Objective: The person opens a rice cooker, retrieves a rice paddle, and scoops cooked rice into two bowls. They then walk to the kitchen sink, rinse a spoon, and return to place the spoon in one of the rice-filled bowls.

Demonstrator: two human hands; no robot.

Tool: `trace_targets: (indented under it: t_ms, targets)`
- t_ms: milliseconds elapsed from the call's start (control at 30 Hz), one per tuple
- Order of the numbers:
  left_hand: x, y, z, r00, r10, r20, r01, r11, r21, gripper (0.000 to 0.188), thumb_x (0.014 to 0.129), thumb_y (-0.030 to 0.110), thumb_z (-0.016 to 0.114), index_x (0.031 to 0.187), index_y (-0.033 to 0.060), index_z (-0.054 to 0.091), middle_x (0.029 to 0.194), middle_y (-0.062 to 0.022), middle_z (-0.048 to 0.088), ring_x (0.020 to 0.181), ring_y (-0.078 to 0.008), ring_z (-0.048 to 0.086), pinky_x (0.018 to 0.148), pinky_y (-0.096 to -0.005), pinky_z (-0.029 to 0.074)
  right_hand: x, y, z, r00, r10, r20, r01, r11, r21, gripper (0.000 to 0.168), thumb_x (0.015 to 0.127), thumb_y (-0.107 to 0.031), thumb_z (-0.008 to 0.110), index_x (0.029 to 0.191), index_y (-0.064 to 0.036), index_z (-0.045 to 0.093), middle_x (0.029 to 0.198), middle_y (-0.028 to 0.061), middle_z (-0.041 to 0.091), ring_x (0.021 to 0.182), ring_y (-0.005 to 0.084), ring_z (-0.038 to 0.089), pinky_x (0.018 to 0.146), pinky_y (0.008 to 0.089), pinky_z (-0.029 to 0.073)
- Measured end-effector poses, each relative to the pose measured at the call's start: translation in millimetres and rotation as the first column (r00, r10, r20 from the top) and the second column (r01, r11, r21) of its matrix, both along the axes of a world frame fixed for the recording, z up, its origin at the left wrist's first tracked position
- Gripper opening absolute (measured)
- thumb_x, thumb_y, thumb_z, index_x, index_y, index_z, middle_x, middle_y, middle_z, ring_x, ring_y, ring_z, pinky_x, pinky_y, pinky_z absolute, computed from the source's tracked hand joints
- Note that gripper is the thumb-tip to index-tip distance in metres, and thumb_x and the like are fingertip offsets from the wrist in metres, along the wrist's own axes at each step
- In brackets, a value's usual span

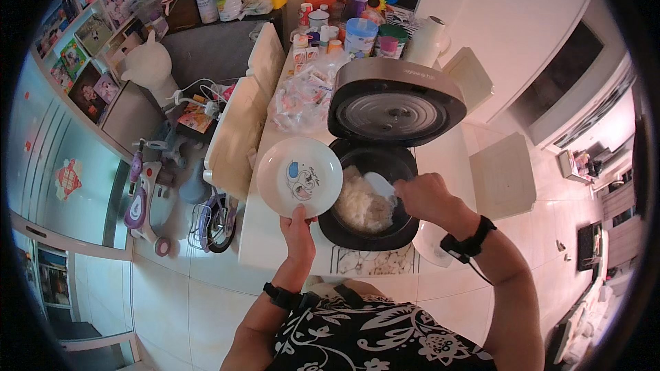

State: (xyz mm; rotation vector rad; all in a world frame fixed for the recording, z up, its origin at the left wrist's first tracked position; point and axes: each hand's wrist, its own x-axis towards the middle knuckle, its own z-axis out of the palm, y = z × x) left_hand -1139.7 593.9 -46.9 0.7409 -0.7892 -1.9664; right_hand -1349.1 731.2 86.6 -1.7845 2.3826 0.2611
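My left hand [299, 234] grips the near rim of a white plate [273, 178] with a printed drawing in its middle; no food lies on it. That plate is held beside the left edge of a rice cooker [371, 242], whose lid [397, 98] stands raised. Cooked white rice [361, 206] fills part of the dark inner pot [402, 162]. Over the pot, my right hand [430, 196] is closed around a white rice paddle [380, 184], its blade against the rice. My fingers hide the paddle's handle.
Behind the cooker, the white table [258, 237] carries plastic bags [304, 95], cans and bottles, and a white kettle [427, 44]. Another plate [430, 242] sits under my right forearm. Chairs [237, 139] flank the table. A child's scooter [142, 201] and bicycle [214, 221] stand on the left floor.
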Motion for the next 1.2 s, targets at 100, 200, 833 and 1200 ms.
trace_targets:
  t_ms: [100, 200, 833, 1200]
  targets:
    - [7, 0, -2, 1.0, -0.016, 0.011, 0.016, 0.999, 0.041, 0.028, 0.09, 0.011, 0.051, 0.116, 0.003, 0.046, 0.106, -0.0082, 0.058, 0.08, -0.0152, 0.056, 0.064, -0.0292, 0.044, 13, -15, -37, 0.991, 0.131, 0.0, -0.13, 0.985, -0.112, 0.016, 0.07, -0.012, 0.061, 0.084, -0.006, 0.065, 0.067, 0.0137, 0.065, 0.065, 0.0327, 0.066, 0.051, 0.0436, 0.049]
    - [20, 0, 3, 0.999, 0.0, 0.047, -0.001, 1.0, 0.021, 0.028, 0.089, 0.011, 0.051, 0.116, 0.0031, 0.046, 0.105, -0.0086, 0.059, 0.079, -0.0152, 0.055, 0.062, -0.0286, 0.044, 8, 5, -39, 0.963, 0.27, 0.024, -0.271, 0.954, 0.132, 0.008, 0.07, -0.013, 0.062, 0.07, -0.007, 0.067, 0.066, 0.0128, 0.064, 0.062, 0.0317, 0.065, 0.049, 0.0418, 0.048]
    - [52, 4, 30, 1.0, -0.018, 0.005, 0.018, 0.999, 0.032, 0.025, 0.089, 0.016, 0.055, 0.109, 0.0016, 0.051, 0.09, -0.0088, 0.061, 0.063, -0.0138, 0.054, 0.055, -0.0263, 0.044, 20, -13, -50, 0.995, -0.096, -0.021, 0.096, 0.995, -0.017, 0.022, 0.084, -0.019, 0.051, 0.1, -0.009, 0.062, 0.077, 0.0117, 0.066, 0.073, 0.0346, 0.065, 0.06, 0.0456, 0.05]
    - [66, 6, 27, 0.997, -0.036, 0.065, 0.031, 0.997, 0.073, 0.029, 0.09, 0.021, 0.056, 0.11, 0.0019, 0.05, 0.087, -0.0083, 0.06, 0.061, -0.014, 0.054, 0.052, -0.027, 0.044, 1, 29, -9, 0.984, -0.148, 0.097, 0.149, 0.989, -0.005, 0.02, 0.081, -0.019, 0.051, 0.087, -0.012, 0.069, 0.083, 0.0118, 0.066, 0.085, 0.033, 0.065, 0.07, 0.0466, 0.051]
